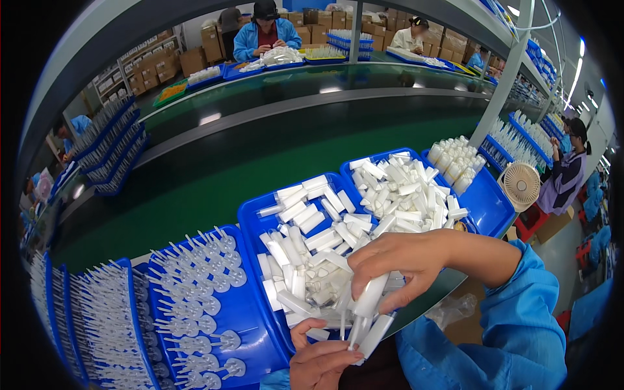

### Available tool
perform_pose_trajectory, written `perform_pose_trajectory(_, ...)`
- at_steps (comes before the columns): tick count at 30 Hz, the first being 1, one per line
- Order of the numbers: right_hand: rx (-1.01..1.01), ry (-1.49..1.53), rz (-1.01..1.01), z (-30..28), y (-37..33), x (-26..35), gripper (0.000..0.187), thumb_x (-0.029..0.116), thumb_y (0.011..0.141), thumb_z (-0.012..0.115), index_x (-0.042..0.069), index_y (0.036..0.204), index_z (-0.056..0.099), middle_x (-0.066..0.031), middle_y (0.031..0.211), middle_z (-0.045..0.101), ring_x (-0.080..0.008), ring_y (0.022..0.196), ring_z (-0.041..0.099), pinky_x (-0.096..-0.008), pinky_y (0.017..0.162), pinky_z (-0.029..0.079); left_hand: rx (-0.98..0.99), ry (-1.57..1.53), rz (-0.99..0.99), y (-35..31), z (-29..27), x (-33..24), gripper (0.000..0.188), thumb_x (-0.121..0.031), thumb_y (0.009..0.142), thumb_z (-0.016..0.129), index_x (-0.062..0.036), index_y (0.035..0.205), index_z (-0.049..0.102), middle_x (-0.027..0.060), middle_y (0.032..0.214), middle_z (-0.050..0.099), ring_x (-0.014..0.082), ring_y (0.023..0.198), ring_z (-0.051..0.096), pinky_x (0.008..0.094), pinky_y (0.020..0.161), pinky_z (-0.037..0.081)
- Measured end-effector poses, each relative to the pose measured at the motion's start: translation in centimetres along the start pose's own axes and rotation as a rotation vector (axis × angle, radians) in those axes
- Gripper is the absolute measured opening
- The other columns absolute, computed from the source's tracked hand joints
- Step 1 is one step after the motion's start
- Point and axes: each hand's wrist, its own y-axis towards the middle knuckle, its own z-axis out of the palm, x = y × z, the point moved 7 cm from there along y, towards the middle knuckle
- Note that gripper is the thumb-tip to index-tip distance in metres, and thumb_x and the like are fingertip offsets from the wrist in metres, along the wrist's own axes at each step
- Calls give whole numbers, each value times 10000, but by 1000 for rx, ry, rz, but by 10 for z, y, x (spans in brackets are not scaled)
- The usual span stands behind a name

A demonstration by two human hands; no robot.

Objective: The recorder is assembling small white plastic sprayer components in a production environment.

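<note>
My right hand point(406, 263) reaches across from the right, its fingers and thumb closed around a white plastic tube point(372, 298). Just below, my left hand point(322, 361) pinches a thin translucent stem point(354, 330) that stands close under the tube. Whether stem and tube touch is hard to make out. Another white piece point(376, 337) slants beside the left fingertips; what holds it is partly hidden. Behind both hands, a blue tray point(250, 221) carries a heap of similar white pieces with clear parts.
At left, a blue tray point(260, 325) bears rows of clear stemmed parts point(201, 305), beside more loaded trays point(107, 318). A second heap of white pieces point(403, 188) lies farther right. Beyond are a green conveyor belt point(260, 143), a metal post point(507, 78), a fan point(521, 185) and co-workers.
</note>
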Motion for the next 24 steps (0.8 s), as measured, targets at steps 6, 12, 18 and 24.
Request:
perform_pose_trajectory(6,20,-109,-144,11,-2,16,167,198,853,579,59,944,585,-65,785,501,-217,701,489,-320,628,302,128,63,88,-7,4,-1,41,-95,715,669,-125,735,689,17,772,620,206,787,563,483,892,317)
perform_pose_trajectory(12,62,-62,-212,47,6,25,196,210,857,573,33,938,551,-99,853,501,-261,763,486,-336,684,326,-20,107,25,-6,4,-4,120,-189,740,675,-106,801,613,95,944,593,289,950,514,517,921,295)
perform_pose_trajectory(18,95,-87,-60,46,24,2,245,118,827,538,60,1052,460,-107,1009,481,-277,967,455,-384,850,289,-67,178,-73,-14,-13,4,191,-142,764,658,-95,906,538,131,1005,558,369,1061,443,504,960,278)
perform_pose_trajectory(24,75,-620,-61,9,63,-73,371,27,707,513,103,1070,499,-83,1130,510,-245,1056,484,-371,851,371,-271,-57,-198,-18,-21,14,167,-40,779,639,-48,900,524,145,1058,561,394,1226,348,490,999,260)
